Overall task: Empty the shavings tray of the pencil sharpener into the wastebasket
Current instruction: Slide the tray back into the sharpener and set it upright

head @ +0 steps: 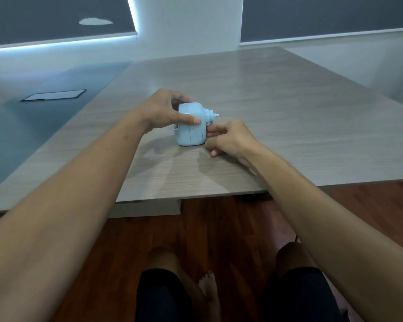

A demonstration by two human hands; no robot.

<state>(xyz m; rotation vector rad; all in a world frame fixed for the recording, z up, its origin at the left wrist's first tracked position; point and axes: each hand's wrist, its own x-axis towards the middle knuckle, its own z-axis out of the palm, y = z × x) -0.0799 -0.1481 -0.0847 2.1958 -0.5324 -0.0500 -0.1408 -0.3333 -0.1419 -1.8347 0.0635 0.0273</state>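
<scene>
A person seated at a pale wood-grain table steadies a light blue pencil sharpener with both bare hands, seen from a head-worn camera. The sharpener stands upright on the tabletop, near the front edge, directly between the two hands. The left hand wraps over its top and left side, thumb pressed flat across the near face and fingers curled behind, holding the body. The right hand sits just beside the sharpener's right flank, fingertips touching the lower right side below the stubby crank hub that juts out to the right; the fingers are drawn close together, and whether they actually pinch a tray or handle cannot be told, since the hand covers that spot. The far side of the sharpener is hidden behind the left hand. A flat dark-framed panel lies set into the tabletop well to the left. Below the table edge, the person's knees and a bare foot show over a reddish wooden floor
</scene>
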